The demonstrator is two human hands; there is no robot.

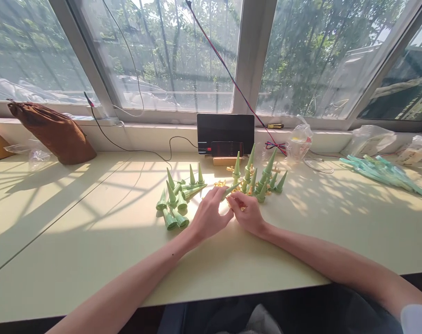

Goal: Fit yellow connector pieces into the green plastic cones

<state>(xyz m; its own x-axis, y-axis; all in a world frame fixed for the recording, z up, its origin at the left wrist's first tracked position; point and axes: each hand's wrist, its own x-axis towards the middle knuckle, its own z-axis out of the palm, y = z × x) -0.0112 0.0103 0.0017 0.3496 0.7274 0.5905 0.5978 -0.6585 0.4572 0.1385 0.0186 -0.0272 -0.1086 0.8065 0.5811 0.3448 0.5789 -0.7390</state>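
A green plastic cone-shaped spike (231, 189) points up and to the right from my left hand (211, 212), whose fingers are closed around its wide end. My right hand (248, 212) is closed in a pinch right beside it; what lies between those fingertips is hidden. Beyond the hands is a small pile of yellow plastic pieces (220, 183). Several green cones without visible yellow parts (172, 197) stand and lie to the left. To the right stands a cluster of green cones (266, 171), some with yellow pieces attached at their bases.
A black tablet (225, 130) and a phone (226, 149) lean on a wooden stand (228, 161) by the window. A brown cloth bag (54, 132) sits at the back left. Pale teal tubes (383, 172) and clear plastic bags (369, 139) lie at the right. Cables (134, 150) cross the back.
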